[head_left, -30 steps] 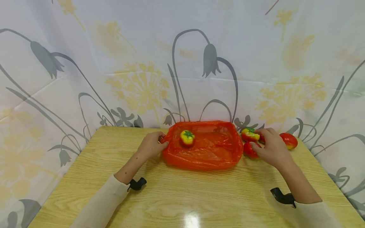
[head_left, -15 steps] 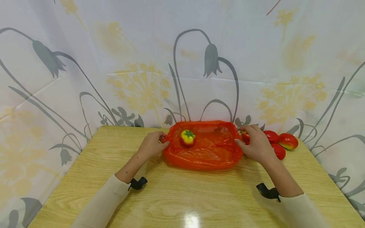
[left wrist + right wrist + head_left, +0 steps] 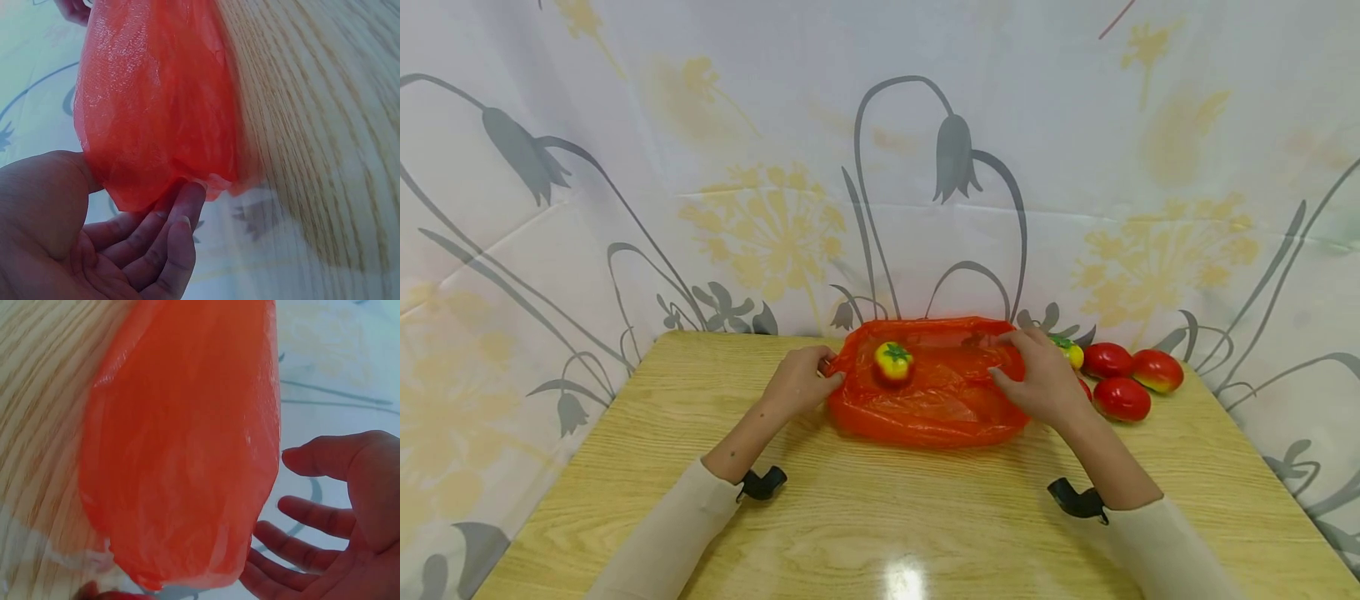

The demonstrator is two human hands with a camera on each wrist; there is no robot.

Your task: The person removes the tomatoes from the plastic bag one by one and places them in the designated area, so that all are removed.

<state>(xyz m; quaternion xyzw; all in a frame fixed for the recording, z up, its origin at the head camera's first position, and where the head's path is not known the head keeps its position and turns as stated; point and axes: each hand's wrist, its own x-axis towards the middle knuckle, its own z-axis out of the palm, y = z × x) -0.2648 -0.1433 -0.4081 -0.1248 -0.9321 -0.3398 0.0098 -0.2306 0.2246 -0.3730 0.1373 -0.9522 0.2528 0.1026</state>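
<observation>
A thin red plastic bag point(image 3: 925, 429) lies spread with its mouth upward in the middle of the table. One red-and-yellow fruit with a green leafy top point(image 3: 893, 364) sits inside it, left of centre. My left hand point(image 3: 796, 382) pinches the bag's left rim between thumb and fingers; in the left wrist view the red film passes between them. Over the bag's right end is my right hand point(image 3: 1041, 379), thumb and fingers spread apart. Nothing shows between its fingers in the right wrist view, where the bag's side point(image 3: 187, 456) is close by.
Right of the bag lie several red fruits point(image 3: 1122, 399) and a yellow-and-green-topped one point(image 3: 1070, 352), partly behind my right hand. The wood-grain table point(image 3: 850, 517) meets a flower-printed cloth point(image 3: 775, 125) at the back.
My right hand has moved left from the fruits to over the bag's right end, bringing more of the fruits into view. My left hand stays on the left rim.
</observation>
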